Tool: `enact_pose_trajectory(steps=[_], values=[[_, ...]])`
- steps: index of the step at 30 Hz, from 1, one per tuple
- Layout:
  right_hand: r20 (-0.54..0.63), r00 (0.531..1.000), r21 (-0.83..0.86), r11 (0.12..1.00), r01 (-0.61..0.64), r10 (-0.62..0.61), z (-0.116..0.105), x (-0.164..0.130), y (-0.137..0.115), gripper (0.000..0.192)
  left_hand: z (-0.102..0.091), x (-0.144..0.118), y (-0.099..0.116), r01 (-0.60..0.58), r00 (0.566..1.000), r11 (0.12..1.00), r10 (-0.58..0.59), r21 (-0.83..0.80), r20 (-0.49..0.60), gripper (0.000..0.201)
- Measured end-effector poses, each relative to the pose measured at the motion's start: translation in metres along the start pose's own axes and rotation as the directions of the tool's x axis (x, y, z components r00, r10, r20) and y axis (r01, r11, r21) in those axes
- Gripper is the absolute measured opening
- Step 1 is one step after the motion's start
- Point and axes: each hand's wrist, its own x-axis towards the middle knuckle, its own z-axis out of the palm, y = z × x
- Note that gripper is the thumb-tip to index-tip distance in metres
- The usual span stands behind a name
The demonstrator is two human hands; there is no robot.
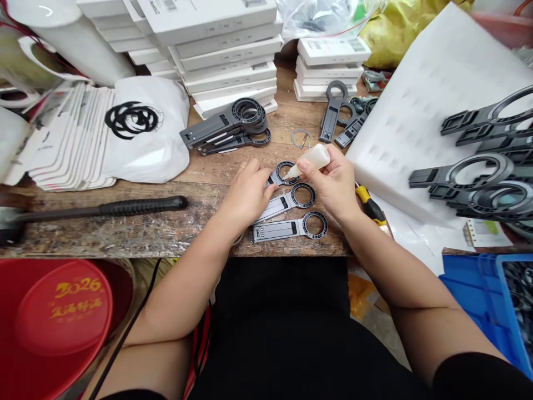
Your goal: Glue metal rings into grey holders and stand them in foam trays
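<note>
My right hand (337, 180) is closed round a small white squeeze bottle (317, 156), tilted so its narrow nozzle points down at a ring. That ring belongs to the farthest of three grey ring-ended brackets, and my left hand (249, 191) grips this bracket (284, 171) by its arm, fingers partly hiding it. Nearer to me lie a second bracket (303, 195) and a third bracket (315, 225), both flat on the wooden bench (200, 233) with rings to the right. Whether liquid leaves the nozzle is too small to tell.
Stacked grey brackets (227, 125) lie behind my left hand, below white boxes (233, 55). Black rings (132, 118) rest on a white bag. A hammer (137, 207) lies left. At right are a yellow-black screwdriver (370, 204) and a white foam block (403, 105) bearing more brackets.
</note>
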Motion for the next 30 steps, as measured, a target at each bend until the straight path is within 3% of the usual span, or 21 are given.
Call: enact_pose_trajectory(steps=[10, 18, 30], values=[[0.055, 0.993, -0.216, 0.970, 0.116, -0.106, 0.005, 0.001, -0.002, 0.047, 0.001, 0.000, -0.001, -0.027, 0.999, 1.000, 0.028, 0.010, -0.019, 0.025], [0.042, 0.983, -0.268, 0.946, 0.182, -0.177, 0.015, 0.026, 0.001, 0.051, 0.004, 0.001, -0.005, -0.049, 0.998, 0.999, 0.049, -0.010, -0.036, 0.022], [0.006, 0.987, -0.190, 0.969, 0.157, -0.159, -0.013, 0.036, 0.012, 0.040, 0.002, 0.001, -0.001, -0.038, 0.999, 0.999, 0.037, -0.012, -0.031, 0.020]])
